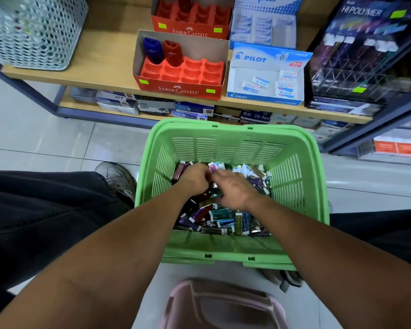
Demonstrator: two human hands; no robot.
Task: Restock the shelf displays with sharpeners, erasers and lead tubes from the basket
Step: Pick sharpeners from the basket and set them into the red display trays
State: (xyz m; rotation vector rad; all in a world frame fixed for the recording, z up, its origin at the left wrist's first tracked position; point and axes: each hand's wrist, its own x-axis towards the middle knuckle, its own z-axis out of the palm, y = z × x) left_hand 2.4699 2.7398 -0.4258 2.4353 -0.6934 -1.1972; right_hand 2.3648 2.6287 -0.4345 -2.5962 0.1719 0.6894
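1. Both hands are down in the green basket (233, 138), left hand (195, 179) and right hand (233, 188) touching; fingers buried in the small packs (223, 217), so can't tell what they grip.
2. Packs too jumbled to count.
3. Near Faber-Castell tray (178, 87) on the shelf (64, 72): two sharpeners, one blue sharpener (152, 49), one red sharpener (172, 53).
4. Pilot box (266, 96), right of it: erasers blurry, roughly six.

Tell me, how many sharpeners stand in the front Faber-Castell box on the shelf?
2. A blue sharpener stands in the back-left slot of the front Faber-Castell box, and a red sharpener stands right beside it. The other slots look empty; none seems hidden.
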